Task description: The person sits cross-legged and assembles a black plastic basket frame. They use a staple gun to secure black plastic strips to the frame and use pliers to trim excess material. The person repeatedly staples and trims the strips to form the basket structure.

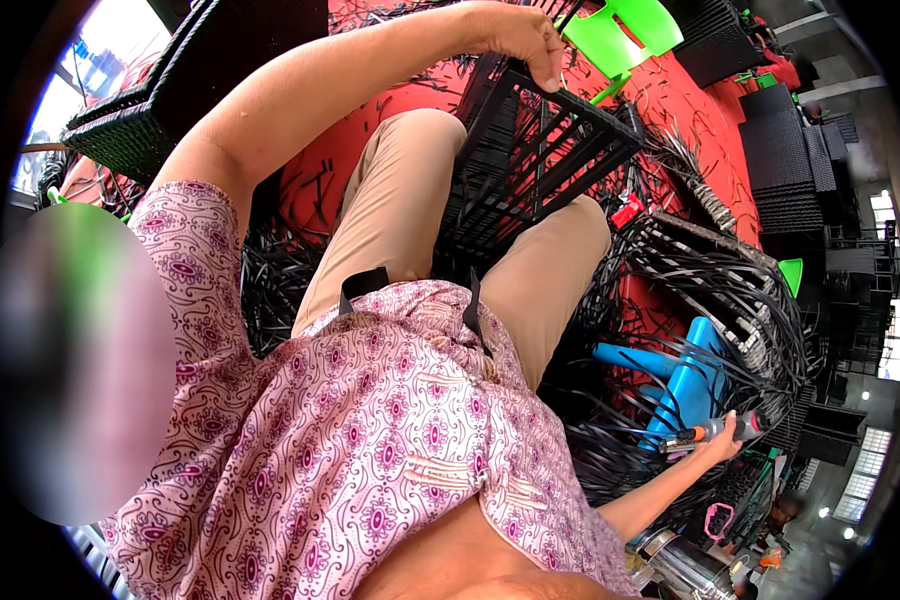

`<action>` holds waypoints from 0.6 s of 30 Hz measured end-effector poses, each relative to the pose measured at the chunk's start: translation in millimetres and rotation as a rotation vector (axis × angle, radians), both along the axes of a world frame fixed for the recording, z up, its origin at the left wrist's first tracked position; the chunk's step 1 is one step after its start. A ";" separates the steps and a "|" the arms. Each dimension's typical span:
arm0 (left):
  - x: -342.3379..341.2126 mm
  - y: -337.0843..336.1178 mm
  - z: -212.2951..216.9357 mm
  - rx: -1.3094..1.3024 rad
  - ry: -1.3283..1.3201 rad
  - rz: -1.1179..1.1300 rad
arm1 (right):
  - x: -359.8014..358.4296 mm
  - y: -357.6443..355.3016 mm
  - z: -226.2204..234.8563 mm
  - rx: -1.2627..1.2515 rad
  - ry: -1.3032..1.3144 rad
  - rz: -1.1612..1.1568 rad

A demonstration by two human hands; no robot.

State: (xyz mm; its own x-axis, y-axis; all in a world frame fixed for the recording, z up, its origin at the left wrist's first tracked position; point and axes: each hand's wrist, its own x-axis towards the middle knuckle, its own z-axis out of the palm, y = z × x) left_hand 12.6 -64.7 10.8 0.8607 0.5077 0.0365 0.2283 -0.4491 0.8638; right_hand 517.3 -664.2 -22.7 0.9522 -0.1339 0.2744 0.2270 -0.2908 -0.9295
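Note:
A black slatted frame (540,150) stands tilted between my knees, its bars partly hidden by my legs. My left hand (530,45) reaches across to its upper edge, with the fingers bent down and pinched on the rail. Out to the right, my right hand (727,441) is closed around a small hand-held tool (711,430) with a dark grey and orange body; its exact kind is unclear. Loose black strips (610,440) hang near that hand, beside a blue plastic stool (692,385).
Cut black strips litter the red floor (390,95). A bright green plastic chair (625,40) stands beyond the frame. Black woven furniture (790,170) is stacked at the right, more (130,125) at the upper left. A shiny metal container (685,562) sits at the lower right.

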 end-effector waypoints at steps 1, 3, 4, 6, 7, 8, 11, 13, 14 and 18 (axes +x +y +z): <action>2.8 2.4 -1.5 -0.013 -0.005 -0.025 | -47.5 9.1 21.0 0.056 -0.036 0.045; 7.4 13.3 -10.8 -0.024 -0.033 -0.088 | -107.4 13.4 42.2 0.180 -0.160 0.205; 8.9 19.3 -14.8 -0.026 -0.044 -0.113 | -126.6 15.7 45.1 0.255 -0.249 0.323; 7.5 22.3 -19.0 0.044 -0.049 -0.139 | -175.5 41.8 60.5 0.254 -0.308 0.584; 2.5 20.8 -16.5 0.068 -0.033 -0.119 | -198.8 59.7 68.4 0.272 -0.242 0.656; 2.8 21.2 -16.3 0.085 -0.029 -0.112 | -215.6 73.7 75.8 0.278 -0.185 0.715; 4.6 14.4 -8.5 0.024 -0.041 -0.118 | -236.8 116.8 57.8 0.027 -0.181 0.642; 8.2 15.6 -6.4 -0.013 -0.013 -0.099 | -275.3 163.1 47.5 0.036 -0.201 0.728; 11.0 14.8 -4.7 -0.030 0.007 -0.090 | -291.2 176.5 42.7 0.041 -0.107 0.809; 11.4 15.1 -6.0 -0.001 0.025 -0.074 | -307.4 226.2 11.0 -0.349 -0.560 1.156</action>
